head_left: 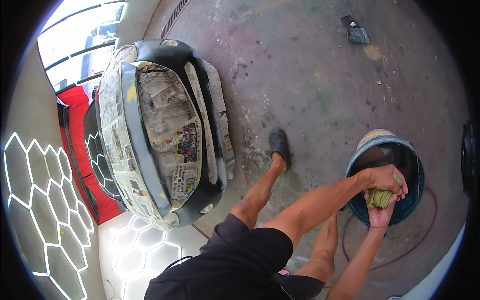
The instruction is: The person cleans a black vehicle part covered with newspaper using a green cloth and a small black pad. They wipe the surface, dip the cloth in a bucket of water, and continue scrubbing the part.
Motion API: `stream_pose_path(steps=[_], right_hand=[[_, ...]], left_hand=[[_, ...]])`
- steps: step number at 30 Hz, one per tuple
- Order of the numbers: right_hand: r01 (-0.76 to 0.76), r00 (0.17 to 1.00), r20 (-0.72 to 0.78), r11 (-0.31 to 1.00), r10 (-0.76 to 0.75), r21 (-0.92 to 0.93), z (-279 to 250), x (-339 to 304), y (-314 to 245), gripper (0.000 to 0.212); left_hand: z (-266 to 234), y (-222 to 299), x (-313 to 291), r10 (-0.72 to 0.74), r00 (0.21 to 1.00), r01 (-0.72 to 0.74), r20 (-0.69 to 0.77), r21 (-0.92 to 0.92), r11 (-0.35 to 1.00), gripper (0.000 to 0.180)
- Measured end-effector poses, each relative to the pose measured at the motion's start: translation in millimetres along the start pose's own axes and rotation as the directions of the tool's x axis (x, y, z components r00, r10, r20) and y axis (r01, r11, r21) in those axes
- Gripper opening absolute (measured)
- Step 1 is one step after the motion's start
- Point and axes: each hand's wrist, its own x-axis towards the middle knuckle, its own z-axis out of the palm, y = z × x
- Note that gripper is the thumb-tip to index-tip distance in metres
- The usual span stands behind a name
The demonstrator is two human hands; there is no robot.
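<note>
A black shirt is seen nearest the head camera. A crumpled green cloth is grasped by both left hand and right hand, held over a bucket. A newspaper-masked car is noted at left.

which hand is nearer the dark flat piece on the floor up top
The left hand: it grips the green cloth over the bucket, on the side toward the dark flat piece. The right hand grips the opposite side, farther from that piece.
</note>
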Motion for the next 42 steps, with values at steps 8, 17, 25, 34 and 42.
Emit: stream_pose_path(steps=[8, 17, 25, 34, 42], right_hand=[[-0.25, 0.968, -0.085, 0.892, 0.236, -0.377, 33.9, 22.0, -5.9, 0.025], [-0.262, 0.915, -0.401, 0.685, -0.048, -0.68, 39.2, 34.7, 24.9, 0.02], [0.039, 0.886, 0.013, 0.046, -0.463, -0.998, -23.9, 42.2, 58.2, 0.061], [-0.259, 0.86, -0.287, 0.124, -0.422, -0.958, 2.2, 40.2, 71.2, 0.052], [-0.394, 0.862, -0.344, -0.063, -0.373, -0.917, -4.8, 42.7, 65.5, 0.056]], left_hand=[[-16.1, 1.8, 28.8, -0.112, 0.993, 0.088, 0.039, 0.383, 0.92, 0.022], [9.1, -26.4, 43.9, -0.095, 0.95, 0.236, -0.298, 0.482, 0.844, 0.058], [30.0, -62.6, 56.8, 0.021, 0.849, 0.362, -0.527, 0.612, 0.703, 0.062], [19.7, -84.0, 61.0, -0.097, 0.726, 0.578, -0.68, 0.529, 0.621, 0.058], [8.2, -93.8, 62.4, -0.16, 0.785, 0.467, -0.599, 0.403, 0.787, 0.056]])
